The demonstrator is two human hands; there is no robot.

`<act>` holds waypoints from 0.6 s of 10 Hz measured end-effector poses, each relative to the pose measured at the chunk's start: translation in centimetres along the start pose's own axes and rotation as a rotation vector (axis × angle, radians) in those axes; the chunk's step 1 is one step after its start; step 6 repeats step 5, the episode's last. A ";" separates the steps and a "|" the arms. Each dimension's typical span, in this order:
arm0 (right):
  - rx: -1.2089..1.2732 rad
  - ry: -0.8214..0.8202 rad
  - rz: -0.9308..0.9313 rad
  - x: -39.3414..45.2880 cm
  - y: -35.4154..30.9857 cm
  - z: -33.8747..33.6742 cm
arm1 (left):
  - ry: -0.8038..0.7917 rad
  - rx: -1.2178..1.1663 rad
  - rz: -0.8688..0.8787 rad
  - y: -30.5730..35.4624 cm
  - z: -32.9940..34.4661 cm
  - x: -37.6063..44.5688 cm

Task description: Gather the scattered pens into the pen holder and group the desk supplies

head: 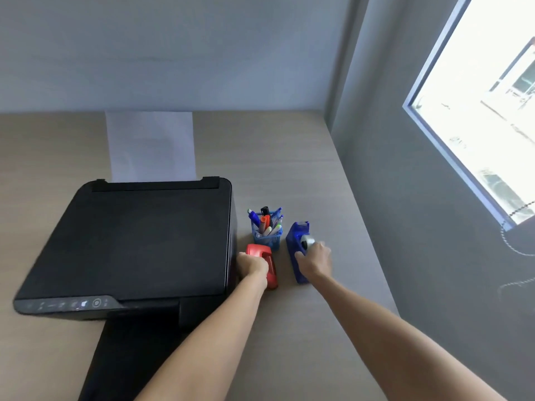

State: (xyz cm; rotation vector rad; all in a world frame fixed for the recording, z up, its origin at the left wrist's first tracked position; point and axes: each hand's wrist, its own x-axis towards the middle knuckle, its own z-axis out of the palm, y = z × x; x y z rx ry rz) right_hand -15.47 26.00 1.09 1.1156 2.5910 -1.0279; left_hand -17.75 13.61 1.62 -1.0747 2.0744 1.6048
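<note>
No writing is legible. A blue mesh holder (267, 238) brims with pens (265, 222) — left hand (252, 264) gripping a red stapler (265, 263), right hand (315, 260) clasping a blue tape dispenser (298, 250).

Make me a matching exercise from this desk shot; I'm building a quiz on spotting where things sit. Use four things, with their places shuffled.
Things:
1. pen holder
2. red stapler
3. blue tape dispenser
4. black printer

Places:
A. under the right hand
B. left side of the desk, paper standing behind it
C. under the left hand, beside the printer
D. standing upright, full of pens, behind the stapler

Pairs: 1-D, 2-C, 3-A, 4-B
</note>
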 end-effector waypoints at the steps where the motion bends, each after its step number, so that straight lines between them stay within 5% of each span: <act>1: -0.007 -0.014 -0.015 -0.4 -0.2 1.0 | 0.002 0.001 -0.029 0.3 0.1 0.8; 6: 0.058 -0.018 -0.051 -0.9 0.1 -2.6 | -0.017 0.186 0.054 1.3 -0.1 -1.3</act>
